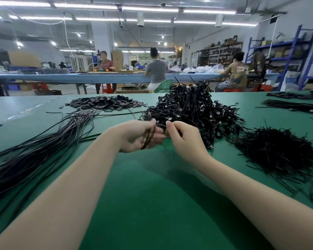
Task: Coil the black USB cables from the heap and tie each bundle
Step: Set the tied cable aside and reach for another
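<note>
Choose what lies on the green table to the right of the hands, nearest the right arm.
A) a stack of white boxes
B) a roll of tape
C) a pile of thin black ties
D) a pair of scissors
C: a loose pile of thin black ties lies on the green table beside the right hand.

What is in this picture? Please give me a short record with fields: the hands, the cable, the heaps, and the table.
left hand: the left hand holds a coiled black cable across its palm
right hand: the right hand pinches something at the top of the coil; what it is cannot be told
straight cables: a long loose bunch lies to the left
finished bundles: a tall heap lies behind the hands
ties: a pile of thin black ties lies to the right
small flat pieces: a dark pile lies at the far left
table: green mat
</note>
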Available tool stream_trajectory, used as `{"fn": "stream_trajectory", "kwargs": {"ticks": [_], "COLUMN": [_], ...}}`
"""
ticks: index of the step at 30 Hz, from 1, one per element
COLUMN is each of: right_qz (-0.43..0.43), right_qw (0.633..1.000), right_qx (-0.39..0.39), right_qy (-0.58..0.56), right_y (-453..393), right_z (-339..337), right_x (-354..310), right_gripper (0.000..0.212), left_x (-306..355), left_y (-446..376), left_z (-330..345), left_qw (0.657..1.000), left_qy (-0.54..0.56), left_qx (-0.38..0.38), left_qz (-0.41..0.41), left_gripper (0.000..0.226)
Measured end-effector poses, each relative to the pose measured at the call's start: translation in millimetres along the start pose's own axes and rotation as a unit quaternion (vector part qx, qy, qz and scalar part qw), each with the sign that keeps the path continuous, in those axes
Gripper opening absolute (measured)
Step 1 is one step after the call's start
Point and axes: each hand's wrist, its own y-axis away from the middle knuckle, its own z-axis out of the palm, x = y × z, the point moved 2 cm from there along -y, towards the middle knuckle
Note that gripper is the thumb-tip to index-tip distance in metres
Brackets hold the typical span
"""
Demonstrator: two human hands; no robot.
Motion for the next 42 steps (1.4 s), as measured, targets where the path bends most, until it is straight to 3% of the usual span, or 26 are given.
{"fn": "stream_trajectory", "kwargs": {"ticks": [3, 6, 8, 10, 13, 15, 16, 17, 19, 22, 26, 28, 34, 38, 42], "right_qz": [-0.071, -0.038, 0.028, 0.092, 0.142, 0.124, 0.1, 0.076, 0.043, 0.0, 0.042, 0.082, 0.204, 0.213, 0.223], "right_qw": [0.992, 0.977, 0.981, 0.985, 0.979, 0.983, 0.985, 0.987, 0.994, 0.998, 0.987, 0.98, 0.976, 0.949, 0.94], "right_qx": [-0.099, -0.207, -0.189, -0.134, -0.058, -0.011, 0.005, 0.018, 0.034, -0.035, -0.157, -0.18, -0.012, -0.071, -0.09], "right_qy": [0.013, 0.044, 0.032, 0.059, 0.132, 0.138, 0.141, 0.138, 0.096, 0.044, -0.004, -0.003, -0.073, -0.222, -0.243], "right_y": [10.8, 21.1, 17.8, 10.0, 2.4, -2.1, -4.1, -5.2, -4.5, 3.8, 13.9, 14.6, 8.1, 7.8, 11.0], "right_z": [13.1, 24.8, 22.6, 12.9, -4.8, -10.9, -9.9, -7.1, 1.0, 14.6, 27.2, 26.6, 11.0, 18.4, 22.9], "right_x": [-9.1, 0.4, 8.9, 16.9, 26.4, 20.6, 14.1, 5.9, -8.4, -16.3, -1.9, 6.9, 18.8, 8.2, 8.2], "right_gripper": [0.025, 0.023, 0.027, 0.038, 0.048, 0.038, 0.031, 0.024, 0.019, 0.021, 0.024, 0.026, 0.027, 0.029, 0.027], "left_x": [14.6, 29.8, 34.3, 33.1, 15.1, 2.3, -1.7, -3.4, -0.5, 7.7, 13.3, 15.8, 14.8, -3.2, -17.4], "left_y": [-4.5, 13.2, 23.2, 25.1, 13.8, 5.4, 1.0, -3.4, -10.3, -13.0, -9.0, -5.7, -5.6, -11.8, -20.0], "left_z": [-12.9, -28.3, -35.1, -30.7, -7.6, 10.9, 17.7, 21.6, 20.9, 9.3, 2.1, -1.7, -9.2, 12.4, 16.9], "left_qw": [0.955, 0.898, 0.899, 0.934, 0.992, 0.982, 0.979, 0.983, 0.997, 0.972, 0.937, 0.917, 0.897, 0.94, 0.953], "left_qy": [0.244, 0.386, 0.378, 0.29, -0.005, -0.172, -0.193, -0.171, -0.011, 0.173, 0.294, 0.344, 0.392, 0.309, 0.292], "left_qx": [0.11, 0.033, -0.031, -0.083, -0.082, -0.074, -0.061, -0.038, 0.016, 0.068, 0.046, 0.046, 0.002, -0.051, -0.023], "left_qz": [0.13, 0.209, 0.217, 0.193, 0.096, 0.038, 0.036, 0.048, 0.077, 0.144, 0.185, 0.197, 0.204, 0.138, 0.078], "left_gripper": [0.041, 0.041, 0.038, 0.039, 0.039, 0.045, 0.046, 0.046, 0.042, 0.044, 0.048, 0.043, 0.034, 0.034, 0.038]}}
